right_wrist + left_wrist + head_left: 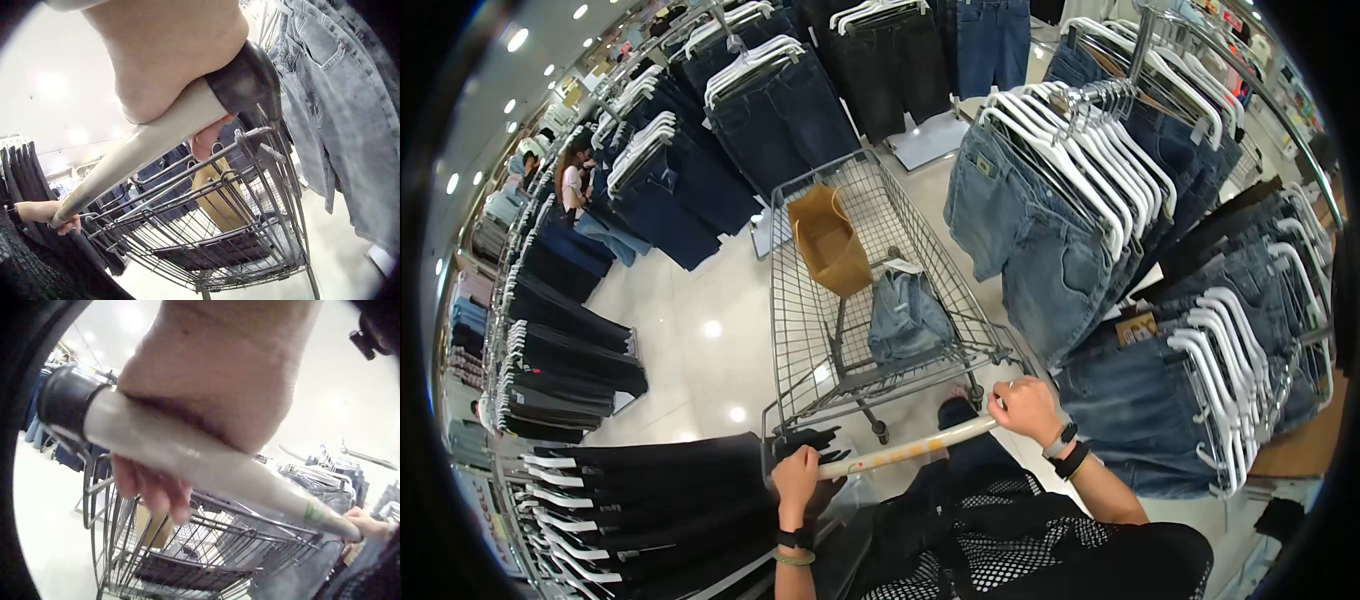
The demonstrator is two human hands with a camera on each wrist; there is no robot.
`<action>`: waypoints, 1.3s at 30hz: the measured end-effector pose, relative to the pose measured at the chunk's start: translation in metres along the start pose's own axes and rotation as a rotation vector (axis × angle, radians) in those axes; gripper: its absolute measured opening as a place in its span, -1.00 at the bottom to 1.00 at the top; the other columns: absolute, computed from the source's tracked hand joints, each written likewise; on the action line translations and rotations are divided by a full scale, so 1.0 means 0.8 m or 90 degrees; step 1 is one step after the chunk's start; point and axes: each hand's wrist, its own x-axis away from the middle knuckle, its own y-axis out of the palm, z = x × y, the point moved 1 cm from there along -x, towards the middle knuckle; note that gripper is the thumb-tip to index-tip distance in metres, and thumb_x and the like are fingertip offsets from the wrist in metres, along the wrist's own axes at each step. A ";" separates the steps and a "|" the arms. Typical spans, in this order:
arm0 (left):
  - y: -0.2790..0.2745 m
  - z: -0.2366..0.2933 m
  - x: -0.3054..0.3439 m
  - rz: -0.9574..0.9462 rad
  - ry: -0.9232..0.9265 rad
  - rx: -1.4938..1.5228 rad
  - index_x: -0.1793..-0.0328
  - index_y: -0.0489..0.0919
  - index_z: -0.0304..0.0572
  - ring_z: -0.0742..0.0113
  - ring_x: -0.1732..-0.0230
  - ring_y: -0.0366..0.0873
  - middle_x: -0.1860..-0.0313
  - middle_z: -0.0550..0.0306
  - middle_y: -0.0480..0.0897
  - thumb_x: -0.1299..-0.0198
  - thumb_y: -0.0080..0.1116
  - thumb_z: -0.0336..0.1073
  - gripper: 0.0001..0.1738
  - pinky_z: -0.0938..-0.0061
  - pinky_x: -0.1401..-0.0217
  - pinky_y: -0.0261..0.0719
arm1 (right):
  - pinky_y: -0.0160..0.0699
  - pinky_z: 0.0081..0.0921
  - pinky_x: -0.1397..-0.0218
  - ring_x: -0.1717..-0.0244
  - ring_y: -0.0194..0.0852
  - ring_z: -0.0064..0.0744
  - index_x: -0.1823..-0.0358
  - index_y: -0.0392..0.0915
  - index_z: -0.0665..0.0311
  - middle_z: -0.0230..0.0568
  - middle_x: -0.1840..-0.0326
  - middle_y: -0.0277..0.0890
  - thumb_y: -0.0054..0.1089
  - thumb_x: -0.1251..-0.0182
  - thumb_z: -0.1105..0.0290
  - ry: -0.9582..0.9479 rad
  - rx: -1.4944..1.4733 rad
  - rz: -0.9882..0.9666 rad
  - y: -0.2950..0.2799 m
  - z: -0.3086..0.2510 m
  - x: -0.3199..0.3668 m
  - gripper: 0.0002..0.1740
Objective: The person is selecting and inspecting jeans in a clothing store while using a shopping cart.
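A shopping cart (778, 345) of grey wire stands in front of me, its pale handle (915, 447) running across below the basket. My left hand (796, 474) grips the handle near its left end, fingers curled beneath the bar in the left wrist view. At the other end my right hand (1027, 408) holds the bar beside its black end cap (249, 84). Inside the basket, a tan open-topped bag (830, 245) with handles stands toward the far left. Folded blue denim (908, 318) with a white tag lies nearer to me.
Racks of denim shorts (1040, 270) on white hangers (1090, 165) stand close on the right. Black trousers (670, 500) hang close at the lower left. Dark jeans (785, 120) line the far side. Another person (574, 180) is among the racks at left, beyond a shiny pale floor (700, 350).
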 end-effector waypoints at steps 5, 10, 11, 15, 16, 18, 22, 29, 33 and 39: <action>-0.055 0.012 -0.077 -0.323 0.115 0.202 0.06 0.58 -0.29 0.30 0.39 0.60 0.40 0.03 0.64 -0.26 0.04 -0.28 -0.74 0.42 0.26 0.53 | 0.44 -0.33 0.45 0.67 0.45 -0.19 0.65 0.47 0.22 -0.18 0.78 0.40 0.20 -0.03 0.31 0.016 -0.024 0.040 0.003 0.013 -0.034 -0.80; -0.117 0.112 -0.234 -0.272 0.263 0.035 0.04 0.55 -0.29 0.34 0.47 0.52 0.48 0.05 0.60 -0.24 0.09 -0.27 -0.73 0.45 0.35 0.51 | 0.40 -0.35 0.47 0.65 0.46 -0.23 0.67 0.42 0.17 -0.27 0.75 0.39 0.22 -0.05 0.29 0.021 -0.028 0.033 0.016 0.022 -0.053 -0.76; -0.119 0.135 -0.272 -0.309 0.294 0.015 -0.01 0.53 -0.26 0.33 0.44 0.54 0.47 0.07 0.60 -0.23 0.10 -0.27 -0.71 0.43 0.30 0.51 | 0.39 -0.37 0.47 0.64 0.46 -0.26 0.67 0.42 0.16 -0.28 0.75 0.39 0.22 -0.04 0.29 0.025 -0.033 0.019 0.015 0.021 -0.059 -0.76; -0.065 0.181 -0.411 -0.418 0.286 0.063 -0.09 0.50 -0.18 0.13 0.23 0.59 0.31 0.03 0.65 -0.18 0.16 -0.19 -0.61 0.31 0.12 0.52 | 0.38 -0.41 0.46 0.63 0.43 -0.32 0.68 0.40 0.16 -0.30 0.74 0.36 0.22 -0.03 0.31 0.033 -0.062 0.007 0.013 0.013 -0.075 -0.77; -0.035 0.185 -0.447 -0.463 0.278 0.030 -0.16 0.48 -0.15 0.09 0.14 0.56 0.19 -0.02 0.64 -0.13 0.21 -0.13 -0.51 0.28 0.04 0.51 | 0.35 -0.42 0.45 0.62 0.42 -0.33 0.69 0.39 0.15 -0.33 0.74 0.35 0.22 -0.03 0.32 0.041 -0.061 0.004 0.013 0.011 -0.077 -0.76; 0.051 0.170 -0.510 -0.460 0.358 -0.008 -0.23 0.46 -0.09 0.05 0.02 0.54 0.12 -0.09 0.61 -0.07 0.26 -0.07 -0.41 0.24 -0.02 0.50 | 0.33 -0.42 0.46 0.63 0.40 -0.34 0.71 0.38 0.14 -0.35 0.74 0.33 0.22 -0.03 0.32 0.049 -0.049 -0.023 0.013 0.008 -0.083 -0.74; 0.205 0.173 -0.581 -0.480 0.424 -0.090 -0.29 0.44 0.03 -0.11 -0.12 0.47 -0.09 -0.23 0.48 0.04 0.35 0.02 -0.28 0.18 -0.10 0.49 | 0.28 -0.46 0.53 0.66 0.38 -0.38 0.73 0.37 0.12 -0.37 0.76 0.32 0.23 0.00 0.36 0.122 -0.066 -0.082 0.025 0.007 -0.084 -0.75; 0.386 0.146 -0.582 -0.503 0.309 -0.421 -0.34 0.39 0.28 -0.20 -0.34 0.14 -0.28 -0.02 0.24 0.28 0.52 0.19 -0.05 -0.24 -0.14 0.43 | 0.40 -0.31 0.48 0.62 0.39 -0.21 0.64 0.40 0.15 -0.26 0.70 0.36 0.20 -0.08 0.36 0.282 -0.048 -0.117 0.008 -0.016 -0.115 -0.79; 0.451 0.104 -0.574 -0.264 0.320 -0.401 -0.05 0.60 0.26 0.02 -0.34 0.10 -0.21 0.14 0.27 0.32 0.54 0.06 -0.33 -0.40 0.02 0.46 | 0.42 -0.29 0.49 0.62 0.41 -0.21 0.66 0.40 0.12 -0.27 0.70 0.36 0.25 -0.05 0.36 0.325 -0.021 -0.126 0.008 -0.016 -0.131 -0.78; 0.382 0.079 -0.625 -0.520 0.053 0.423 0.22 0.56 -0.27 0.26 0.36 0.49 0.38 0.17 0.52 0.01 0.18 -0.43 -0.81 0.42 0.27 0.45 | 0.21 -0.46 0.64 0.77 0.31 -0.40 0.66 0.51 0.08 -0.47 0.81 0.31 0.31 0.20 0.42 0.258 0.025 -0.091 0.042 -0.012 -0.109 -0.89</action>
